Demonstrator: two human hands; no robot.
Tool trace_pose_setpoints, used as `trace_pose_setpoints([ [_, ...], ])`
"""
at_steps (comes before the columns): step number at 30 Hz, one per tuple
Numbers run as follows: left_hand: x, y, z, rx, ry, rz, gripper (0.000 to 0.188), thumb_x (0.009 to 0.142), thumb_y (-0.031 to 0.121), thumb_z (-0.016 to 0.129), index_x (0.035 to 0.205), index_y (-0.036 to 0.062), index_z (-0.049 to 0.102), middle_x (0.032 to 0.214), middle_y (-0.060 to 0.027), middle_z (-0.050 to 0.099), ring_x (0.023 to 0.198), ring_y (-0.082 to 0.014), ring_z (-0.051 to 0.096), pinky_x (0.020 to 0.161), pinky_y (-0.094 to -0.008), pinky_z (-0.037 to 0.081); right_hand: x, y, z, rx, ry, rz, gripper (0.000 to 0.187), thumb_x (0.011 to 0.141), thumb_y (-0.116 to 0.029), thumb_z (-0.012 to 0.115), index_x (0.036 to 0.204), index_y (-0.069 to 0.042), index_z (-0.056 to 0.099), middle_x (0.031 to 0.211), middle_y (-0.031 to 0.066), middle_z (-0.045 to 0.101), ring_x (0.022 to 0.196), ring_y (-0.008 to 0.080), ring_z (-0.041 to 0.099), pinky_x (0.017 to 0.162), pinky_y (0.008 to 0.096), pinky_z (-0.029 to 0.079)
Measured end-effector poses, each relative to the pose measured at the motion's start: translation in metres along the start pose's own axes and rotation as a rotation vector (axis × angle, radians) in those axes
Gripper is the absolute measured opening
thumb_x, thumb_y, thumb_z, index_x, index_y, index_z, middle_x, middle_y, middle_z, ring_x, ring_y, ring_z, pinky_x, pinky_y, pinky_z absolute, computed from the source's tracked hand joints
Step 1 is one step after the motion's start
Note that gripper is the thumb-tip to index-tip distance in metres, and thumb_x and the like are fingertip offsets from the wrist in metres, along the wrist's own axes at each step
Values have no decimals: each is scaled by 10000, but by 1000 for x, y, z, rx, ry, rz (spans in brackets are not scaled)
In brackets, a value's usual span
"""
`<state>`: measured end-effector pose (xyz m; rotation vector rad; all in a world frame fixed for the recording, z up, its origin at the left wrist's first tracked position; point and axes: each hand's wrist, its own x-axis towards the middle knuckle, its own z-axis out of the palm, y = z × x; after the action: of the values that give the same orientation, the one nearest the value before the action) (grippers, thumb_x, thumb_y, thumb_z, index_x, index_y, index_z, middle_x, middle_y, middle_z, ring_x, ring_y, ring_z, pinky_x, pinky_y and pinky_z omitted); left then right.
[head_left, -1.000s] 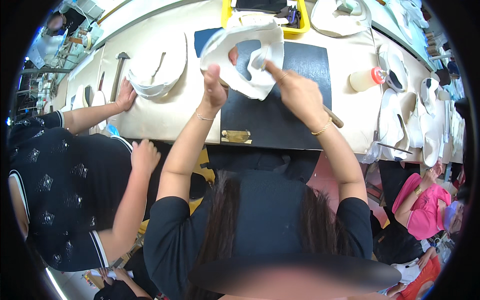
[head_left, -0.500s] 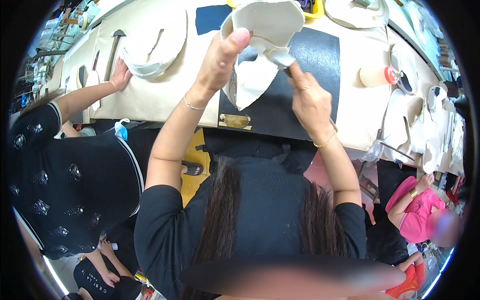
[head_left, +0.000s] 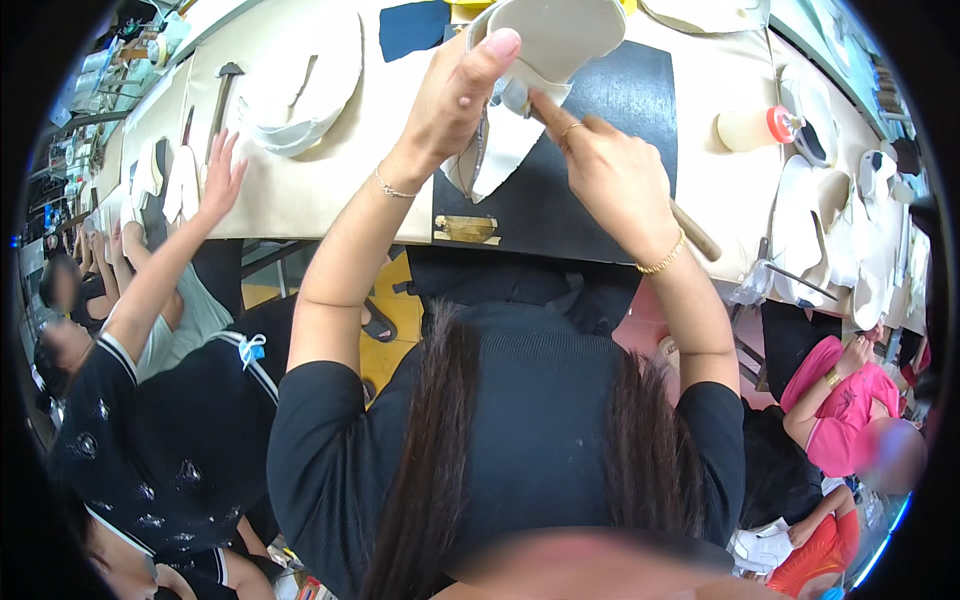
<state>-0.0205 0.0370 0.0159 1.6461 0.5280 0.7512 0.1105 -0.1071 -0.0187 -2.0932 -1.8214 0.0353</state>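
Note:
My left hand [head_left: 450, 105] grips a curved white leather-like piece [head_left: 575, 38] by its left edge, thumb on the outside. Its lower flap [head_left: 512, 155] hangs pointed over a black mat [head_left: 625, 105]. In my right hand [head_left: 615, 175] is a hammer, its wooden handle [head_left: 697, 230] sticking out past my wrist. The hammer's grey metal head [head_left: 515, 98] lies against the fold of the piece, close to my left hand; whether it presses there I cannot tell.
Another white piece [head_left: 300, 85] and a second hammer [head_left: 222, 95] lie to the left, near a co-worker's raised hand [head_left: 222, 180]. A blue sheet [head_left: 412, 30] lies at the back. On the right are a red-capped bottle [head_left: 745, 130] and several white pieces [head_left: 795, 205].
My right hand has turned and brought the hammer head left and up, nearer my left hand. The handle now shows. The co-worker's hand has lifted off the white piece on the left.

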Motion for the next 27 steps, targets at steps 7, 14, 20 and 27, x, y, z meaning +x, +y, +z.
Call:
trace_pose_setpoints([
  [7,8,-7,-9,1,-4,23,534,951,571,386,949,65,558,820,-10,509,761,-113,443,711,-270,350,4,-9,-7,-7,-124,27,471,964,-199,545,1429,-270,542,737,89,612,557,293,658,518,412,546],
  [14,-14,-11,-9,-55,106,49,639,893,639,394,978,31,572,851,-36,529,791,-134,460,726,-277,353,-2,-26,1,30,-279,69,493,961,-192,559,1445,-278,527,718,80,589,538,288,635,500,413,528],
  [20,-32,-27,-21,-186,138,130,762,816,698,454,1085,-8,554,897,-61,515,817,-148,439,732,-290,348,-9,-23,2,127,5,62,486,957,-186,568,1434,-273,540,720,83,590,540,287,633,499,411,527],
  [27,-55,-35,-22,-276,177,152,965,738,761,538,1277,-39,520,1050,-47,509,925,-130,444,801,-276,356,-13,-28,10,141,-12,33,461,968,-229,578,1424,-284,544,716,78,578,555,285,634,500,401,525],
])
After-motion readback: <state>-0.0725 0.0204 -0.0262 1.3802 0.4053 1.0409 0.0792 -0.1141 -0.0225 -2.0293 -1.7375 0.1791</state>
